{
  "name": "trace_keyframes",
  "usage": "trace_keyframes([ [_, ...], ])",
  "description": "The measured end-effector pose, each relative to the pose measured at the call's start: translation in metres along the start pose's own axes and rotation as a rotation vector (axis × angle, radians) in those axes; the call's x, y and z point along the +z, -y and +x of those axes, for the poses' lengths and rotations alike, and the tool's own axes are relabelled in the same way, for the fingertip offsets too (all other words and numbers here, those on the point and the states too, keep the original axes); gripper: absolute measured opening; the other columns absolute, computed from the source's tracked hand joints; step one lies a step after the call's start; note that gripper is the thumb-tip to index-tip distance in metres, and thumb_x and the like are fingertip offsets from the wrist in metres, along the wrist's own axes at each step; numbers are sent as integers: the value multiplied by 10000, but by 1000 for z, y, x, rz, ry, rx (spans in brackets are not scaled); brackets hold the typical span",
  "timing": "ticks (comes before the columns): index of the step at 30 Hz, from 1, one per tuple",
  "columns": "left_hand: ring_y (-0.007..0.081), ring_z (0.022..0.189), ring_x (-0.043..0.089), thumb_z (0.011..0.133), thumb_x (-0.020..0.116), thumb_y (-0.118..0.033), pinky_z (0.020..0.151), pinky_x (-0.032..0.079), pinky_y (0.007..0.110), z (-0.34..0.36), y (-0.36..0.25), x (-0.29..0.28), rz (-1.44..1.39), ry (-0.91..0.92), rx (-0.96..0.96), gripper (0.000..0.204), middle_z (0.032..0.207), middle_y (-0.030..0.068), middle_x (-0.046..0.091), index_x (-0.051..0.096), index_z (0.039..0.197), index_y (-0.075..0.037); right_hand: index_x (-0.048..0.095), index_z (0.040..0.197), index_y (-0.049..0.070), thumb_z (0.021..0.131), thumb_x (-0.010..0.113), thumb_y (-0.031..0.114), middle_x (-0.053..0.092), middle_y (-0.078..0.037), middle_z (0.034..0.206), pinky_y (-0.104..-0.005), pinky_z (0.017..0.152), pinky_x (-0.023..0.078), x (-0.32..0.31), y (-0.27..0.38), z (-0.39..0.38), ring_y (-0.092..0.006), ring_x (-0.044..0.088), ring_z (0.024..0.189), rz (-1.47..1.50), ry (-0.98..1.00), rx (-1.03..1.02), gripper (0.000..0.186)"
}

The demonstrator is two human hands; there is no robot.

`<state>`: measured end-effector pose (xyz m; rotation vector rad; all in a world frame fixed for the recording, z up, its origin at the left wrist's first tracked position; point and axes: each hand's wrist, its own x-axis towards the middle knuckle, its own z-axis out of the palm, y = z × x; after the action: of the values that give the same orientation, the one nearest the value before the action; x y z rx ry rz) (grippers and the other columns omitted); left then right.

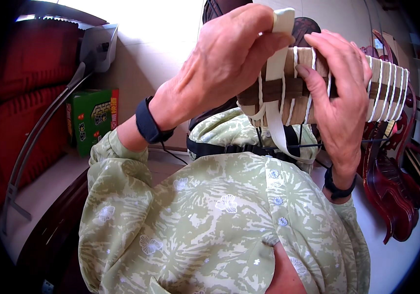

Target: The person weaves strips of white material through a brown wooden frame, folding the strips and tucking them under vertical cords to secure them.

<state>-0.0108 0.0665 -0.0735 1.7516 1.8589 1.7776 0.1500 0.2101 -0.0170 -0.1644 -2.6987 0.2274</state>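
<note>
A woven piece (295, 91) of tan and dark brown flat strips, crossed by several white cords, lies over my lap at the upper right. My left hand (234, 56) is closed, pinching the upper end of a flat cream strip (275, 64) between thumb and fingers. That strip runs down onto the weave. A loose cream length (276, 128) hangs in a curve below its near edge. My right hand (341, 95) lies across the piece and grips it, thumb on the weave and fingers toward the far edge. Its underside is hidden.
Thin black rods (300, 145) show beneath the weave. Carved dark red wooden furniture (391, 191) stands at the right. At the left are a green box (92, 120), red ridged seating (29, 117) and a curved grey metal stand (48, 115).
</note>
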Motion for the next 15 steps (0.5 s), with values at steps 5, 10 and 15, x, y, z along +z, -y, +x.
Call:
trace_keyframes([
  [5,184,696,507,956,675,-20,599,410,309,3,-4,-1,-215,34,-19,99,809,68,490,577,948,-10,745,1028,45,694,833,40,639,-95,928,-357,758,491,-13,33,-16,-268,611,894,240,-24,-143,346],
  [10,88,706,460,979,672,-52,598,373,251,1,-7,7,-485,39,-248,112,823,46,458,578,938,-9,697,894,43,642,836,76,544,-72,798,-398,651,447,7,50,-20,-279,543,751,169,85,-186,289],
  [15,265,624,610,896,735,-164,581,489,377,1,-19,6,-183,60,-208,201,754,135,611,623,920,2,654,836,21,674,815,33,545,-93,810,-416,676,446,7,52,-22,-300,550,769,267,151,-132,228],
])
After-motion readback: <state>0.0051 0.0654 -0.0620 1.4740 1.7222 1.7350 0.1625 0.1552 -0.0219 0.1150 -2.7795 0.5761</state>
